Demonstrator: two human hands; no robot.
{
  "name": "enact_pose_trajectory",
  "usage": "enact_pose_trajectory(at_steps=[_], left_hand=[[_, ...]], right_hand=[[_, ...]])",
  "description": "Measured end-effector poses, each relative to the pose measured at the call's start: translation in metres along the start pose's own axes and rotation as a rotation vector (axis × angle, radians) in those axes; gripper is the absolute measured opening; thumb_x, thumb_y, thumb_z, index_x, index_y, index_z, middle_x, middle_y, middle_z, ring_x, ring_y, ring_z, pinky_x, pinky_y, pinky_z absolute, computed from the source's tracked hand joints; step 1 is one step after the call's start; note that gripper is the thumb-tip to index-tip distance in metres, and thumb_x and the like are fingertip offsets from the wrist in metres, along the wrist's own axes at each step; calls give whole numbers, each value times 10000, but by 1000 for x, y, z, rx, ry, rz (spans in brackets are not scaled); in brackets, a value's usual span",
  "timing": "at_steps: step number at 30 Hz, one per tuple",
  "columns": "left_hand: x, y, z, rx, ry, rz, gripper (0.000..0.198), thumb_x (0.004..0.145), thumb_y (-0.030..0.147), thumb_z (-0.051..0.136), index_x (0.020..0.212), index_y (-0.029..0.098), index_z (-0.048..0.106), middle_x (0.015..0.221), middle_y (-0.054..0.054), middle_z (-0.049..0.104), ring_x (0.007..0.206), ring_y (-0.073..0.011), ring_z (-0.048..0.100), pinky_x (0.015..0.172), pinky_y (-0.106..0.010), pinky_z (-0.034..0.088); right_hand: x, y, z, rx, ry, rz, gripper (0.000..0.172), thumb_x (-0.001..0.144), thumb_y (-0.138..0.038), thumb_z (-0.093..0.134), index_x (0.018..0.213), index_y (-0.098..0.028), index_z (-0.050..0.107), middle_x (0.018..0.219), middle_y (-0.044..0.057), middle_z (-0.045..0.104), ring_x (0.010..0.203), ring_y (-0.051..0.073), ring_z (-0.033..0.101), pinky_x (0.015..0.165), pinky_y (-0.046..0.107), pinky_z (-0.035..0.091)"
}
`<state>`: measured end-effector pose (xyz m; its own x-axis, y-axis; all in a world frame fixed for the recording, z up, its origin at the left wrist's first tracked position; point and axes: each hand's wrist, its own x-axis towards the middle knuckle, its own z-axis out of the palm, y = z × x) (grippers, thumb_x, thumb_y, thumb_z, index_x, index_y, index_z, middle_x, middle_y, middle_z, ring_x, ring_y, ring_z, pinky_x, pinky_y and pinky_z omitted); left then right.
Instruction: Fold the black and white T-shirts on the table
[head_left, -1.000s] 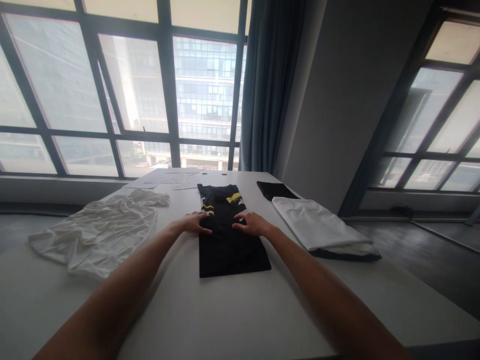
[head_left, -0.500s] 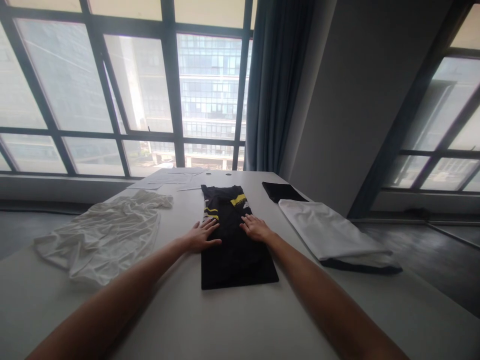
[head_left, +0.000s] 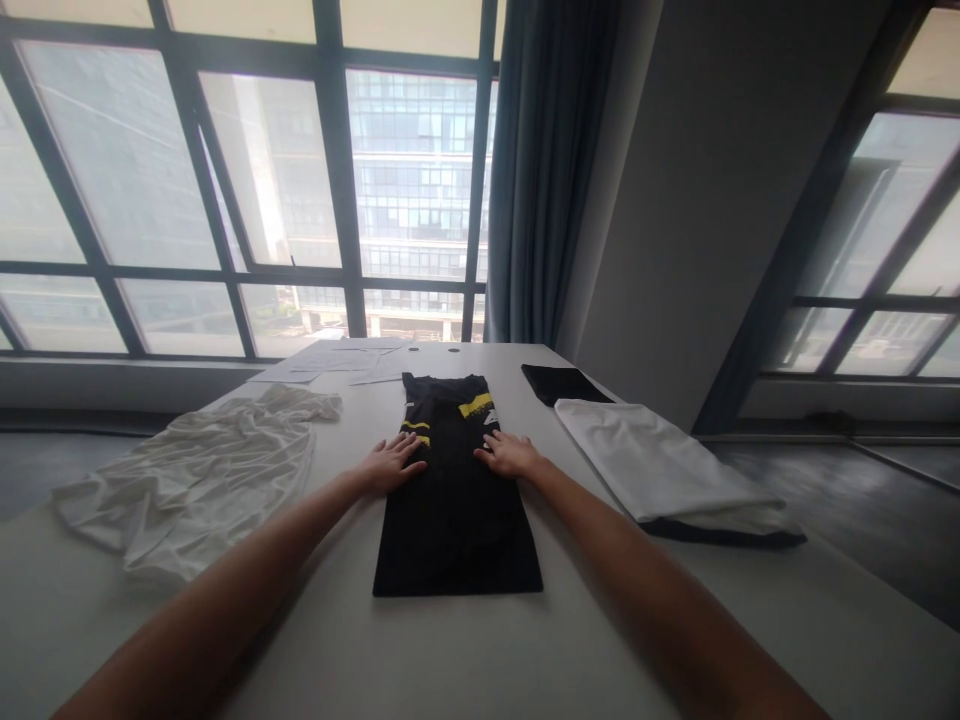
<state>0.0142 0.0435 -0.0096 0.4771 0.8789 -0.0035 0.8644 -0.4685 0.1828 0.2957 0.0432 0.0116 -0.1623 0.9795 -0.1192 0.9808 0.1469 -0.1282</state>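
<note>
A black shirt (head_left: 456, 530) with yellow and white patterns near its top lies folded into a long, flat shape on the white table (head_left: 450, 660). My left hand (head_left: 391, 464) rests with spread fingers on the shirt's left edge, beside the yellow stripes. On the right edge, my right hand (head_left: 508, 455) lies with its fingers on the cloth, near a white mark. Neither hand grasps the fabric.
A crumpled white garment (head_left: 217, 470) spreads over the table's left side. To the right are a folded white cloth (head_left: 660, 460) with a dark edge and a folded black cloth (head_left: 562, 384). Paper sheets (head_left: 352, 358) lie at the far left, before the windows.
The shirt's near end has shifted left and slightly closer to me. My left hand has moved a little left and up in the view; my right hand has moved slightly left.
</note>
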Motion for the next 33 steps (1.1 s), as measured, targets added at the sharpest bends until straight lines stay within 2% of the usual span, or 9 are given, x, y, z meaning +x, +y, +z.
enact_pose_trajectory(at_steps=[3,6,9,13,18,23,26,30,33], left_hand=[[5,-2,-6,21,-38,16,715,941,675,356,1530,270,369,1633,-88,260,1502,-319,225,1187,-530,204],[20,-9,-23,-10,32,51,632,933,696,329,1303,282,632,1424,-84,581,1296,-321,537,1062,-446,409],[49,-22,-36,-34,159,22,586,969,617,297,1133,238,713,1180,-92,713,1091,-284,655,932,-383,493],[101,-44,-42,14,269,-78,490,991,475,324,1246,223,658,1325,-100,644,1227,-266,585,1014,-372,453],[165,-70,-45,84,190,-132,488,994,435,337,1403,248,530,1551,-76,438,1414,-253,409,1129,-396,350],[212,-95,-39,94,102,-237,672,924,563,442,1478,182,437,1583,-188,338,1454,-358,325,1132,-534,313],[230,-109,-30,63,33,-298,794,901,689,372,1516,188,387,1607,-202,263,1466,-402,276,1118,-626,277],[238,-118,-29,46,-34,-308,850,889,727,344,1559,204,308,1648,-144,158,1514,-381,122,1155,-670,137],[237,-106,-32,83,65,-294,729,950,630,304,1552,219,329,1651,-116,184,1521,-352,114,1170,-649,123]], right_hand=[[13,4,-11,-1,53,-41,646,990,-613,309,1507,-242,420,1595,125,336,1453,317,320,1156,556,233],[30,9,-18,13,117,-63,609,996,-586,338,1479,-236,460,1558,122,404,1427,300,370,1132,479,309],[47,14,-16,14,193,-78,526,1004,-534,374,1406,-237,541,1498,105,488,1373,276,441,1100,423,350],[63,21,-8,31,292,-105,454,1010,-481,398,1315,-223,613,1390,101,586,1271,253,532,1049,371,380],[73,32,4,131,397,-123,438,1017,-450,383,1265,-199,641,1343,95,618,1234,238,545,1042,358,372],[76,37,14,229,411,-102,424,1011,-455,391,1242,-218,656,1364,80,605,1269,235,515,1060,354,356],[77,38,13,253,405,-103,416,1003,-461,413,1233,-224,665,1368,80,603,1281,239,507,1060,353,354],[77,37,9,277,432,-98,404,1011,-431,409,1216,-208,676,1355,78,621,1265,226,528,1092,348,316],[75,35,6,311,510,-92,378,1025,-358,386,1206,-190,671,1306,82,652,1215,204,565,1090,335,302]])
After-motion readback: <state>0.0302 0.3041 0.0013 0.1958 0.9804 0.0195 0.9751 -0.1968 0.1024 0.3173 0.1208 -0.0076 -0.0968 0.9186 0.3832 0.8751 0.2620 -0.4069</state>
